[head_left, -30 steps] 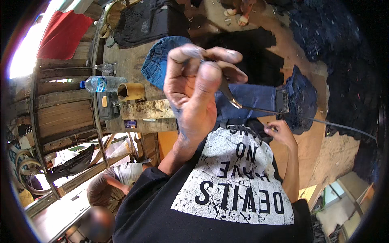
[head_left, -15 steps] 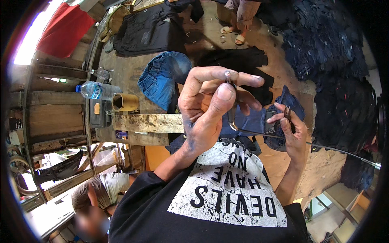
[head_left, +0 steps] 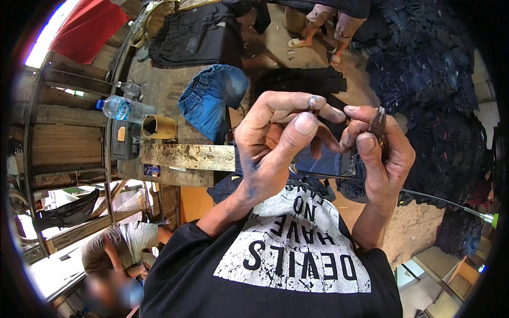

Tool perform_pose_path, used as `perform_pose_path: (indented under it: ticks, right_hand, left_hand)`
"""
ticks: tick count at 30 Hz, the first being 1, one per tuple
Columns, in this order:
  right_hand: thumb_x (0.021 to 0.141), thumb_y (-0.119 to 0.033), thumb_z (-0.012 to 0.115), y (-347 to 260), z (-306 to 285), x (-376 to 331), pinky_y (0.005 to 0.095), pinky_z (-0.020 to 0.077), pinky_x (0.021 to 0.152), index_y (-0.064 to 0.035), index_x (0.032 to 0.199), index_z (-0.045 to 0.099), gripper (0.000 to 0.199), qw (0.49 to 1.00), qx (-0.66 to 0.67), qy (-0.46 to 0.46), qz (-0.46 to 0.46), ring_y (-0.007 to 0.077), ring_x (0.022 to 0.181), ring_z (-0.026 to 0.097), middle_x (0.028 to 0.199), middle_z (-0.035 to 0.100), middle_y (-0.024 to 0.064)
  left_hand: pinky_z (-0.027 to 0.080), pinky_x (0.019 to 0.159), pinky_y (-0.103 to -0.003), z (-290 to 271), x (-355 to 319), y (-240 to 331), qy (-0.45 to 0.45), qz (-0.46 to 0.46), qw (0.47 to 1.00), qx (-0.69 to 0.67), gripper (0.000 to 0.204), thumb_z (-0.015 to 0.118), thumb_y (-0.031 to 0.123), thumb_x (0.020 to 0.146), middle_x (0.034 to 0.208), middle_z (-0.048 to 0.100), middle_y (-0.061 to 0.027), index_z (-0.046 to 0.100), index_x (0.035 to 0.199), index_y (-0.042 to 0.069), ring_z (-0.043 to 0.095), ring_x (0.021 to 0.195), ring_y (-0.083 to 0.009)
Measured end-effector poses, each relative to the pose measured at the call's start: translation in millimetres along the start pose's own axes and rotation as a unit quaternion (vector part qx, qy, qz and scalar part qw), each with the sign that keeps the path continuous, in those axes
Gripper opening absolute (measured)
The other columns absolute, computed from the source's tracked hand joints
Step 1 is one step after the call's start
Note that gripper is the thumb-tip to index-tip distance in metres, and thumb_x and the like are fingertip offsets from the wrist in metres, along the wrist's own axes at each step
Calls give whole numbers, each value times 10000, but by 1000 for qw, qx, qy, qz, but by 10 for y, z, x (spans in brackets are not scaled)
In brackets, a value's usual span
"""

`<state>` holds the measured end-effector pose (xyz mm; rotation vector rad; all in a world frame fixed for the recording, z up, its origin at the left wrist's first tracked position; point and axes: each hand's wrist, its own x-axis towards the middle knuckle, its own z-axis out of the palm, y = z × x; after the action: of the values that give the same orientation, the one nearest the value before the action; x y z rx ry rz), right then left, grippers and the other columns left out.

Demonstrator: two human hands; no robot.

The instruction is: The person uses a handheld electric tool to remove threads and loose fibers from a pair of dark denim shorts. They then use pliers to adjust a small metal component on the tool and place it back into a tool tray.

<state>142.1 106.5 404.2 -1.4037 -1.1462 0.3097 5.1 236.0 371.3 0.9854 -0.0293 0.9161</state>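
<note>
My left hand (head_left: 278,140) is raised at the middle, thumb and forefinger closed on a small shiny metal piece (head_left: 313,100) too small to make out further. My right hand (head_left: 389,153) is close beside it, wrapped round dark-jawed pliers (head_left: 377,124) that point upward; their handles are mostly hidden in the palm. A thin black cable (head_left: 339,176) runs from a curved metal end below my left hand, passes behind my right wrist and reaches a light, green-tipped end at the far right. Whether the metal piece joins that cable is hidden by my fingers.
Blue denim shorts (head_left: 212,98) lie on the wooden table (head_left: 159,95). A water bottle (head_left: 124,109), a bamboo cup (head_left: 161,127) and a stained plank (head_left: 188,157) are at left. Dark cloth heaps (head_left: 419,63) fill the right. One person stands ahead; another bends at lower left.
My right hand with the pliers has moved up and left, close to my left hand. My left hand has shifted slightly right. The person ahead has changed stance.
</note>
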Motion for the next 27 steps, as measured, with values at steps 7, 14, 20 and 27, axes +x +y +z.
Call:
perform_pose_path:
  ticks: [7, 14, 20, 27]
  right_hand:
    - [1061, -262, 699, -65, 103, -61, 234, 501, 683, 14, 1288, 698, 357, 984, 134, 26, 113, 83, 758, 653, 875, 686, 13]
    - [1006, -205, 777, 36, 171, -227, 261, 555, 770, -47, 1329, 662, 377, 959, 191, 27, 209, 110, 894, 705, 996, 718, 10]
    - [961, -267, 832, 432, 465, -493, 273, 552, 898, -80, 1348, 628, 476, 979, 135, -13, 151, 103, 1025, 659, 1172, 700, 11]
    - [1100, -216, 580, 1875, 590, -241, 287, 521, 874, -57, 1390, 634, 335, 954, 132, -41, 266, 78, 1003, 635, 1203, 690, 17]
  left_hand:
    - [641, 782, -300, -12, -1, -43, 16, 23, 999, 27, 419, 778, -2, 951, 1240, 683, -180, 614, 1335, -46, 764, 955, -220]
    - [652, 834, -308, 74, -12, -48, 77, -22, 996, -29, 459, 843, -77, 862, 1032, 743, -142, 601, 1251, -59, 761, 953, -191]
    - [623, 844, -291, 35, 45, -101, 116, -39, 991, 52, 414, 868, 57, 886, 1046, 753, -123, 640, 1217, -39, 729, 917, -138]
    - [623, 855, -323, -407, -280, -311, 147, -74, 983, -80, 280, 738, 167, 1036, 1046, 759, -127, 649, 1222, -23, 744, 941, -169]
